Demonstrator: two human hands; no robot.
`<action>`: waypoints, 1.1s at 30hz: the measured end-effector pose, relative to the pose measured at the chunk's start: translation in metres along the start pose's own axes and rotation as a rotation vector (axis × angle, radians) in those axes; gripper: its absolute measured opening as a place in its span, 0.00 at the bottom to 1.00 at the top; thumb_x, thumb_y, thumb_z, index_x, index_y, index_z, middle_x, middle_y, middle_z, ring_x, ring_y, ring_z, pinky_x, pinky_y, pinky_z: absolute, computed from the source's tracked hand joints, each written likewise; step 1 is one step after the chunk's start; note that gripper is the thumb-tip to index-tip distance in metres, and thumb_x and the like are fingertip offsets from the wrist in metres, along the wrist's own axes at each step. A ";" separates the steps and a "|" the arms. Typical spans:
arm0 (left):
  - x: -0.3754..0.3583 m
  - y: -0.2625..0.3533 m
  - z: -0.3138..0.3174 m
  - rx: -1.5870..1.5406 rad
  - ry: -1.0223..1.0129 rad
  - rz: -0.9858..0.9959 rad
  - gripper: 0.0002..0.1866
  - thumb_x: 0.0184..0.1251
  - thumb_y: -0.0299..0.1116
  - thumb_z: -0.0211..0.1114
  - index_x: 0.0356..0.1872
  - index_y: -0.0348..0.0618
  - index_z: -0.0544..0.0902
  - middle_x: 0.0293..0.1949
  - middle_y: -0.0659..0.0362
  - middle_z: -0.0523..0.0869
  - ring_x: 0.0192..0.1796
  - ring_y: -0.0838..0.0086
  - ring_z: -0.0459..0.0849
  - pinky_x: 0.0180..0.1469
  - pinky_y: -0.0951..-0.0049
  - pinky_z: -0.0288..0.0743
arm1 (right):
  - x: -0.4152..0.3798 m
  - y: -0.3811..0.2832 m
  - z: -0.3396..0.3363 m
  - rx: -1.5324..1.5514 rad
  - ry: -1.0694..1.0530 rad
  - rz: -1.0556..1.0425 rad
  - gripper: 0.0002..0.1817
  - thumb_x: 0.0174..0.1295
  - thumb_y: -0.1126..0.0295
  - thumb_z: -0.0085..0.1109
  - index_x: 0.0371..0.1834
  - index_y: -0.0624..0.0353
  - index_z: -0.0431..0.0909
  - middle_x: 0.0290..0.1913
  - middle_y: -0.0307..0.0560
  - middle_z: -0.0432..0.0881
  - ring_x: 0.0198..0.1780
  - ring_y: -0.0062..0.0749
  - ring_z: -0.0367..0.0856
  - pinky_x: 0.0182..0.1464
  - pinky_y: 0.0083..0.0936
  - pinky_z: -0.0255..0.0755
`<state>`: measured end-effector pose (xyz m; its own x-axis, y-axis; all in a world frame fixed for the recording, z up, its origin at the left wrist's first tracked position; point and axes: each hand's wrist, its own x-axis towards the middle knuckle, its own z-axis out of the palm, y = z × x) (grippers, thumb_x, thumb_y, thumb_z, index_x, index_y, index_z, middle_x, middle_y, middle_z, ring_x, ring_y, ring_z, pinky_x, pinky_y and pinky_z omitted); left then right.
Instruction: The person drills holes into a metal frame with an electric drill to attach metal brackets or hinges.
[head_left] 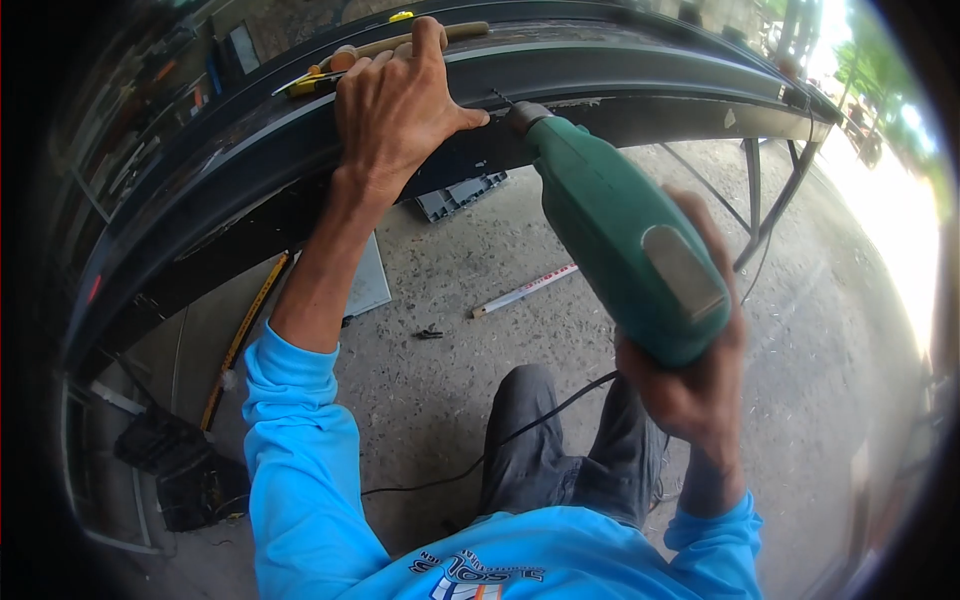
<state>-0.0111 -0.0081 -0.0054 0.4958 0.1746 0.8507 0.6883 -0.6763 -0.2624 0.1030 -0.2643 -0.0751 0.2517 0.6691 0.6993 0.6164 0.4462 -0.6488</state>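
Observation:
My right hand is wrapped round the grip of a green power drill. Its thin drill bit points up and to the left, the tip right at the near edge of a long black metal profile. Just left of the bit, my left hand grips the profile, thumb stretched toward the bit and the other fingers over the top. Behind the left hand lie a yellow-and-black screwdriver and a tool with a wooden handle, partly covered by the fingers.
A black cord runs from the drill across my legs. On the concrete floor are a white-and-red strip, a grey plastic piece and a yellow level-like bar. A dark case stands at lower left; metal legs stand right.

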 end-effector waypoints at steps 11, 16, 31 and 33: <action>0.003 0.000 0.000 0.004 -0.046 -0.035 0.44 0.35 0.53 0.82 0.51 0.44 0.67 0.33 0.50 0.87 0.36 0.61 0.87 0.50 0.67 0.76 | -0.002 -0.003 0.006 0.020 0.047 0.021 0.45 0.36 0.76 0.51 0.69 0.57 0.62 0.65 0.59 0.69 0.65 0.52 0.69 0.68 0.43 0.66; 0.003 0.001 -0.004 -0.014 -0.067 -0.030 0.43 0.36 0.53 0.82 0.50 0.45 0.67 0.32 0.50 0.87 0.34 0.61 0.87 0.49 0.67 0.76 | 0.006 -0.002 -0.008 0.087 0.037 0.107 0.49 0.29 0.80 0.46 0.70 0.57 0.60 0.62 0.56 0.71 0.65 0.49 0.70 0.68 0.42 0.61; 0.004 0.001 0.000 0.000 -0.083 -0.060 0.43 0.34 0.54 0.82 0.49 0.44 0.69 0.34 0.51 0.87 0.36 0.61 0.87 0.48 0.68 0.77 | -0.002 0.008 0.002 0.055 0.025 0.028 0.47 0.34 0.78 0.47 0.70 0.58 0.60 0.65 0.61 0.69 0.67 0.56 0.66 0.69 0.48 0.63; 0.005 0.001 0.000 0.001 -0.086 -0.061 0.43 0.34 0.54 0.82 0.49 0.44 0.69 0.33 0.52 0.87 0.36 0.62 0.87 0.48 0.68 0.77 | -0.004 0.005 0.005 -0.023 0.023 0.015 0.47 0.33 0.78 0.48 0.70 0.58 0.60 0.65 0.61 0.69 0.67 0.56 0.67 0.69 0.48 0.63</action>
<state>-0.0086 -0.0078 -0.0014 0.4966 0.2763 0.8228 0.7190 -0.6620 -0.2117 0.1008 -0.2616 -0.0824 0.2780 0.6616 0.6964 0.6291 0.4225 -0.6525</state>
